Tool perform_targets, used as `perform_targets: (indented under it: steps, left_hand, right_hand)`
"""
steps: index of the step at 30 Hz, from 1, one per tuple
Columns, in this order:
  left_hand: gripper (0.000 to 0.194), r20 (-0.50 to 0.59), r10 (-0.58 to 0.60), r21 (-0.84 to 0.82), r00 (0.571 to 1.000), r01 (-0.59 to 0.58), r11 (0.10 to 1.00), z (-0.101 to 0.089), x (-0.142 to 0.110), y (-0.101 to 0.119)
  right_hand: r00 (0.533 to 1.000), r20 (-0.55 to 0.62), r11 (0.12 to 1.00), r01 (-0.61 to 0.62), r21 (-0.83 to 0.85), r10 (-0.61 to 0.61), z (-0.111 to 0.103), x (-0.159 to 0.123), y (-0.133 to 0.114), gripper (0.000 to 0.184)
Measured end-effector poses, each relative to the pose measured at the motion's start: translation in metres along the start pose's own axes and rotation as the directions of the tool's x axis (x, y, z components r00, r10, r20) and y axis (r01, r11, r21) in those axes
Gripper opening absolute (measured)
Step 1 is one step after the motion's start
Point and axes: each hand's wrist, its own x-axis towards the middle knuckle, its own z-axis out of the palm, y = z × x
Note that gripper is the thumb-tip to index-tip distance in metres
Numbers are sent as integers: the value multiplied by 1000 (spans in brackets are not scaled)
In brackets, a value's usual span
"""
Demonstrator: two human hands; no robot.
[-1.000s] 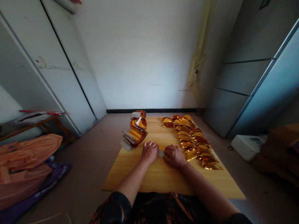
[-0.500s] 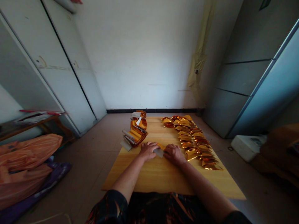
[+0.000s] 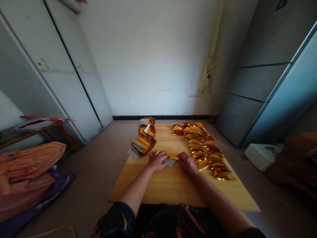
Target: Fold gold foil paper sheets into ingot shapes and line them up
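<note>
One wooden board fills the middle of my feed, rows of folded gold pieces down its right side, a pile of gold-and-grey sheets at its far left. My left hand is curled nearly closed, thumb and fingers on the left end of the foil paper; my right hand bends loosely at the other end, pinching or just pressing, I can't tell. And there's that paper, mid-board between them, gold far, grey near.
</note>
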Motion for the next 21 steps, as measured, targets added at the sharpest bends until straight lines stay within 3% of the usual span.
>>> perform_targets:
  steps: [5,14,21]
  left_hand:
    - [35,-3,-4,25,1000,4,1000,0,-1,3]
    - [32,-68,10,48,998,-6,999,6,-2,5]
    - [30,-35,27,49,999,-26,998,8,-1,4]
  right_hand:
    - [999,4,998,48,-41,-48,-2,0,-2,26]
    - [998,46,986,-41,-164,50,-1,7,-7,19]
    - [992,102,970,-41,-240,67,-7,5,-20,19]
